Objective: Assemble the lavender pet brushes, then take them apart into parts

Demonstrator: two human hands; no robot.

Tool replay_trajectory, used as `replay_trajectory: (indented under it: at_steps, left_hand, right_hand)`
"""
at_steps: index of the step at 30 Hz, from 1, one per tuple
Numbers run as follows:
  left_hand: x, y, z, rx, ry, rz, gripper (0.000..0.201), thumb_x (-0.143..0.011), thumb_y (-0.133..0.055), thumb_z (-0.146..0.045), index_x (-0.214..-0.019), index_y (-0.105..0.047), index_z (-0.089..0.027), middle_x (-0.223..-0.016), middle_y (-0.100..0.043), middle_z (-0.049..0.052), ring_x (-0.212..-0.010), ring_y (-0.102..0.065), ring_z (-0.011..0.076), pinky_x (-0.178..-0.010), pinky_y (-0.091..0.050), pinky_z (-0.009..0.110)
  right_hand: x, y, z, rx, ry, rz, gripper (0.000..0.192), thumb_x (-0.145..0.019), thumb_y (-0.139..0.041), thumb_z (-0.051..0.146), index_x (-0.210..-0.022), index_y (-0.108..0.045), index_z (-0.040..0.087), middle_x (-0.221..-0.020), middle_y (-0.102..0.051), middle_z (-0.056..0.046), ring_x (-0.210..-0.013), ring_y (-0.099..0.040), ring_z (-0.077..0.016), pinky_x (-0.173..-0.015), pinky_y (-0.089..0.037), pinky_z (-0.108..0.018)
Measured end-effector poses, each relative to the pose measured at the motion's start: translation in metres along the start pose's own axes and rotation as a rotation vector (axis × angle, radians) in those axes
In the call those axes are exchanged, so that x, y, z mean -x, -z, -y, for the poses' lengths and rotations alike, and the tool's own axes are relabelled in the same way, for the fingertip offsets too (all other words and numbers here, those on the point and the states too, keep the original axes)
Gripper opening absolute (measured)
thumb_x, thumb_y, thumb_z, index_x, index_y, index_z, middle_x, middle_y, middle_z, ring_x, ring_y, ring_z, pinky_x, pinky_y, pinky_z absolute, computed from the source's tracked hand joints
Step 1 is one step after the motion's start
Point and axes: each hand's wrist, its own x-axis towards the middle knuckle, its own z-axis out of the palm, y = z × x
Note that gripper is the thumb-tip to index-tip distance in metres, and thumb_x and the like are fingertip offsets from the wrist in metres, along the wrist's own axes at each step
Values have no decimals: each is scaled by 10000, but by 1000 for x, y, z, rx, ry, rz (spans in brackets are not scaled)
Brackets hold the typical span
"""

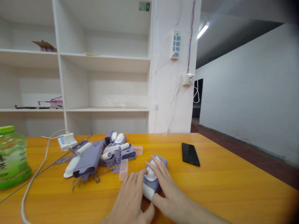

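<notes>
A purple and white plastic device (151, 182) lies on the orange table (221, 186) in front of me. My right hand (168, 191) rests on top of it, fingers laid over its white head. My left hand (130, 199) lies flat beside it on the left, touching its side. Just beyond my left fingertips sits a small clear plastic cap (123, 169). A heap of purple and white device parts (100, 154) lies behind, with a purple case (88, 161) and metal springs (93, 178) at its near edge.
A black phone (190, 154) lies to the right of the device. A green jar (11, 157) stands at the left edge. A white power strip (67, 140) with a cable (35, 177) trails across the left of the table. White shelves (102, 62) stand behind.
</notes>
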Motion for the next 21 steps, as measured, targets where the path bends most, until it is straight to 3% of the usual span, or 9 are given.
replay_trajectory:
  at_steps: [6, 10, 15, 21]
  left_hand:
    - [-4, 0, -11, -6, 100, 43, 618, -783, -605, -315, -1352, -534, -84, -1253, -638, 196, -1148, -587, 348, -1045, -442, 497]
    - [-4, -4, -10, -33, 87, 34, 642, -792, -596, -319, -1374, -520, -57, -1303, -618, 217, -1191, -566, 373, -1074, -416, 529]
    - [0, -5, 0, -35, 42, 25, 704, -714, -591, -218, -1398, -493, -82, -1369, -598, 212, -1271, -542, 389, -1119, -393, 542]
    - [10, 2, 24, 66, -73, 150, 892, -677, -590, -138, -1527, -324, -193, -1564, -440, 138, -1429, -416, 348, -1200, -318, 540]
  right_hand:
    - [-1, -4, 0, 15, -26, -29, 845, -796, -558, 143, -1577, -260, 265, -1699, -6, 2, -1554, 82, -238, -1268, -18, -495]
    - [-2, -6, -1, 13, -34, -30, 856, -790, -549, 149, -1582, -246, 266, -1699, 5, 3, -1553, 92, -242, -1265, -11, -501]
    - [-2, -5, -5, -11, -25, -19, 895, -753, -544, 141, -1581, -241, 293, -1699, 16, 17, -1550, 107, -256, -1256, 0, -527]
    - [-3, 0, -12, 22, -3, -20, 923, -727, -544, 142, -1585, -236, 288, -1699, 3, 2, -1555, 75, -252, -1255, -7, -529]
